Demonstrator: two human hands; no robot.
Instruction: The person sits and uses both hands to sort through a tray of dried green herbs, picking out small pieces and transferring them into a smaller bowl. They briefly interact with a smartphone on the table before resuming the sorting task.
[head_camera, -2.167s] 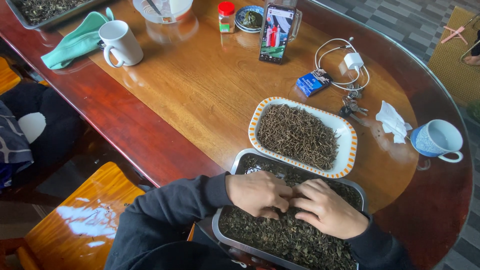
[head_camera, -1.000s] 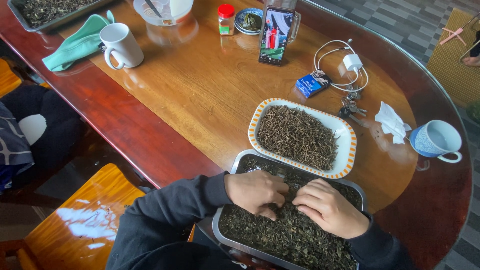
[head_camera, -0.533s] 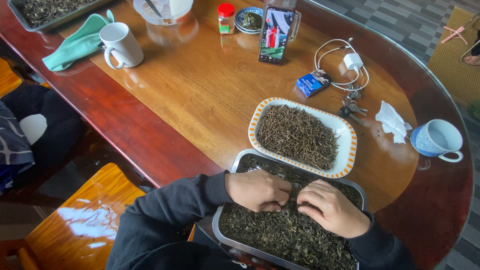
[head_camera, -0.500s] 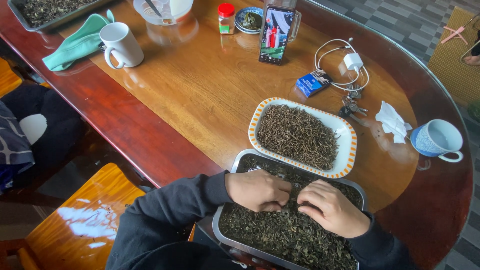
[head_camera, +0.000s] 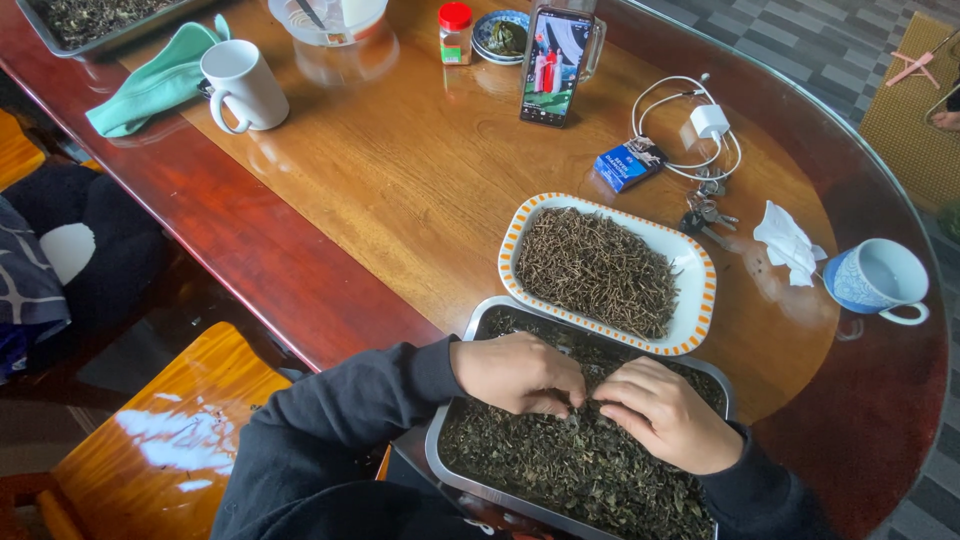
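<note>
**Two hands close together over the leaf tray**

Two hands work in the one head view, and the change from the earlier pictures is small: the left hand (head_camera: 518, 372) and the right hand (head_camera: 665, 415) have drawn nearer until their fingertips almost meet over the middle of the metal tray (head_camera: 447, 470), where before a slightly wider gap lay between them. Both are curled palm-down with fingers bent into the dried leaves (head_camera: 540, 465); each seems to pinch at small bits, though whether anything is actually held between the fingers cannot be told. Judging by that, the picking through the leaves is going on in one spot, not shifting across the tray.

The tray sits at the near edge of the wooden table (head_camera: 400, 170), partly overhanging toward the person. Touching its far rim is the oval dish with an orange-edged border (head_camera: 705, 300), heaped with thin brown stems (a separate pile from the leaves). Beyond lie keys (head_camera: 703, 215), a crumpled tissue (head_camera: 788, 243), a blue mug (head_camera: 878, 280), a small blue packet (head_camera: 629, 163), a white charger with cable (head_camera: 708, 122), a propped phone (head_camera: 555, 65), a white mug (head_camera: 240, 83) and a green cloth (head_camera: 150, 85). Nothing stands between the hands and the dish; only the dish's raised rim lies in the way
</note>
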